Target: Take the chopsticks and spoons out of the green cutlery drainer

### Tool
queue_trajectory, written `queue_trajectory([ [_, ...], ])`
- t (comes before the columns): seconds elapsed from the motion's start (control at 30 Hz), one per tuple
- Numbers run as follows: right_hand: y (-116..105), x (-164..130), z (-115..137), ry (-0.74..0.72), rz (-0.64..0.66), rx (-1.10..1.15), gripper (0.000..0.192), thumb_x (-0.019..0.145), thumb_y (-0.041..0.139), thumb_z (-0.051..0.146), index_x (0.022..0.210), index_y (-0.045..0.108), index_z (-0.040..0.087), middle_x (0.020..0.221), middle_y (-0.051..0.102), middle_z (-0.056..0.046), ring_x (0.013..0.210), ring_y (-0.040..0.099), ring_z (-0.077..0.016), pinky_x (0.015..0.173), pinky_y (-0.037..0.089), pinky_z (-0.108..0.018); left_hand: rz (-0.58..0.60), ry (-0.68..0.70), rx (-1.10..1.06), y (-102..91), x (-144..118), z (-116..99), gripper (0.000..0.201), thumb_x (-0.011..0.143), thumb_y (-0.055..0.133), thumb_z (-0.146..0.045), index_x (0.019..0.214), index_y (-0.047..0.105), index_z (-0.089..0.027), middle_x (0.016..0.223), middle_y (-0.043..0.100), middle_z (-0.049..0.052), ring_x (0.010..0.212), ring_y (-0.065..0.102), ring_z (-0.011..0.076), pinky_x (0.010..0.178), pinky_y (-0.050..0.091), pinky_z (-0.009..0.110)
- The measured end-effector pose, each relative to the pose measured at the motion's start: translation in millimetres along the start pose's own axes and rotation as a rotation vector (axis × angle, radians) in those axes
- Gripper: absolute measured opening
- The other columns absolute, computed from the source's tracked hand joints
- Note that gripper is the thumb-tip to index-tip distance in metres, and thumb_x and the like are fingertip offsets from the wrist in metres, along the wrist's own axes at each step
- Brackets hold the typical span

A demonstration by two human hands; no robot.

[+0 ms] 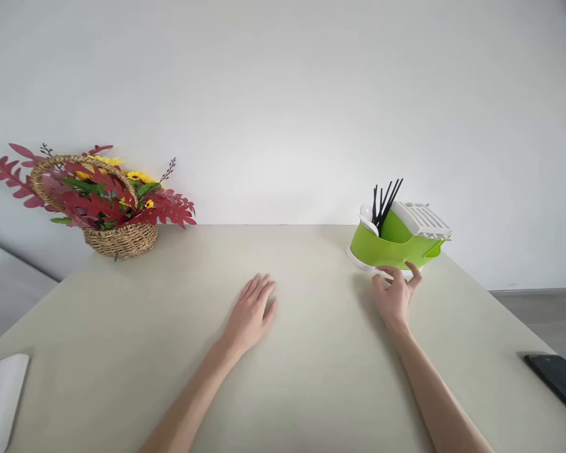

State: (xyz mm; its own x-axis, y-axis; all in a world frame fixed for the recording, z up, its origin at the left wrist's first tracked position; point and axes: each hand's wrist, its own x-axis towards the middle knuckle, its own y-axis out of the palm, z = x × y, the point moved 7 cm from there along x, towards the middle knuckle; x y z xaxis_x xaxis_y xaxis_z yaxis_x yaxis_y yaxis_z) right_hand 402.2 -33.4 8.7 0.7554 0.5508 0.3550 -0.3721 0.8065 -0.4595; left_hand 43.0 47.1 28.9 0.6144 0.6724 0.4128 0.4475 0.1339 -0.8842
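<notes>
My left hand (249, 316) lies palm down on the table (306, 371), fingers stretched out and thumb apart, with nothing in it. At the right, my right hand (396, 296) reaches to the front of a green and white utensil holder (382, 251). Its fingers are spread and slightly bent, close to the holder's white base; whether they touch it I cannot tell. Several thin black sticks (385, 207) stand in the holder beside a white spoon-like piece (368, 224). A slotted white rack (422, 219) sits on its right side.
A wicker basket (122, 241) of red leaves and yellow flowers stands at the back left. Part of a white box-like object (2, 396) shows at the left front edge. A black phone (559, 377) lies at the right edge. Behind the table rises a white wall (264, 113).
</notes>
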Motion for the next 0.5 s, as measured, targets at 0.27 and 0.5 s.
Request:
queue_trajectory([
  [0.27, -17.3, 12.3, -5.6, 0.046, -0.022, -0.029, 0.042, 0.085, 0.059, 0.036, 0.119, 0.072, 0.013, 0.174, 0.007, -0.021, 0.088, 0.072, -0.0221, 0.093, 0.054, -0.041, -0.001, -0.002, -0.012, 0.2, 0.1, 0.4, 0.038, 0.107, 0.048, -0.031, 0.143, 0.053, -0.022, 0.159, 0.054, 0.011, 0.153, 0.043, 0.0326, 0.123, 0.044, 0.056],
  [0.5, -20.5, 15.6, -6.4, 0.027, -0.026, -0.099, 0.034, 0.083, 0.059, 0.036, 0.103, 0.080, 0.019, 0.175, 0.019, -0.015, 0.076, 0.070, -0.0158, 0.090, 0.054, -0.039, -0.005, -0.026, -0.057, -1.8, -0.5, 1.6, 0.040, 0.106, 0.050, -0.032, 0.144, 0.055, -0.024, 0.159, 0.055, 0.009, 0.154, 0.042, 0.0310, 0.125, 0.041, 0.055],
])
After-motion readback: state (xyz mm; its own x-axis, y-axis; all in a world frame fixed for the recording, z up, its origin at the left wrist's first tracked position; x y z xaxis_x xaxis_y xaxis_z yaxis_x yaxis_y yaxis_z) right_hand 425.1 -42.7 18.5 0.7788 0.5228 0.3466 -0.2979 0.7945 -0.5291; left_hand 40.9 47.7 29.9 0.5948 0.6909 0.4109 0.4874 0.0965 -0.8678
